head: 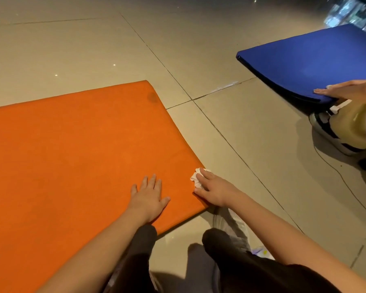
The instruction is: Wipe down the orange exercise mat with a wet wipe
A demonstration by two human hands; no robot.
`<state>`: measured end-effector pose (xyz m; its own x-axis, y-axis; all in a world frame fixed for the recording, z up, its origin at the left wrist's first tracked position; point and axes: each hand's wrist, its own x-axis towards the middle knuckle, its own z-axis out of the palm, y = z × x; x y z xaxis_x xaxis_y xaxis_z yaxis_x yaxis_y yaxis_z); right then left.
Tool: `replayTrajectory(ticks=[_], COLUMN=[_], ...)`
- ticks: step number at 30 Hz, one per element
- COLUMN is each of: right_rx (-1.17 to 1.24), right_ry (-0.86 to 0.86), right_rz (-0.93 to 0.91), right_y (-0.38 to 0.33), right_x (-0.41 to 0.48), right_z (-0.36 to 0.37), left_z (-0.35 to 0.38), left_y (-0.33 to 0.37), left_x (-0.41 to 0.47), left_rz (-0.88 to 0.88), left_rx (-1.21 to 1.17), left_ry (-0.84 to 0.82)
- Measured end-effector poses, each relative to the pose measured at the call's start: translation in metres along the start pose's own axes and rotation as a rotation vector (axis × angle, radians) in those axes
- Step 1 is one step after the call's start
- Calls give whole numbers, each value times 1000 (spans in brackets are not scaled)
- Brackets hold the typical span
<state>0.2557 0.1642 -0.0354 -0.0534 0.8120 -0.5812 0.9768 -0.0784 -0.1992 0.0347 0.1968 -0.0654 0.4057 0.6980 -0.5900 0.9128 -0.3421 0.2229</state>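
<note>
The orange mat [72,155] lies flat on the tiled floor [241,134]. Its right edge runs diagonally from the far corner down toward the knees, with a wide strip of bare tile alongside it. Well off to the right there's a blue mat [315,60] with another person's hand [347,89] flat on its near corner and a shoe [325,127] just below. A thin cable trails across the floor near there. The wet wipe [195,178] is scrunched up right at the orange mat's right edge, close to the near corner, tucked under the right hand [213,190] — fingers curled over it, pinning it to the mat. The left hand [149,197] is just beside it, further in on the mat — palm down, fingers straight and a bit spread, holding nothing. Both forearms reach forward over the knees.
</note>
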Motion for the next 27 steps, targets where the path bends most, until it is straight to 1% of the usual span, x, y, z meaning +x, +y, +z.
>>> replayTrajectory(ticks=[4, 8, 11, 14, 18, 22, 27], right_rx=[-13, -9, 29, 65, 19, 68, 88], right_ry=[-4, 18, 13, -30, -59, -9, 47], right_rz=[-58, -76, -78, -84, -135, -135, -153], right_y=[7, 17, 21, 26, 32, 28, 25], right_x=[-2, 10, 25, 39, 52, 69, 90], right_z=[0, 4, 4, -1, -8, -4, -10], left_z=[6, 5, 5, 12, 15, 5, -19], left_y=[12, 15, 14, 14, 13, 5, 5], left_x=[5, 21, 35, 40, 43, 61, 98], left_rz=[-30, 13, 18, 15, 16, 65, 43], left_rx=[-46, -23, -7, 48, 55, 68, 52], left_ry=[73, 138, 137, 135, 141, 175, 200])
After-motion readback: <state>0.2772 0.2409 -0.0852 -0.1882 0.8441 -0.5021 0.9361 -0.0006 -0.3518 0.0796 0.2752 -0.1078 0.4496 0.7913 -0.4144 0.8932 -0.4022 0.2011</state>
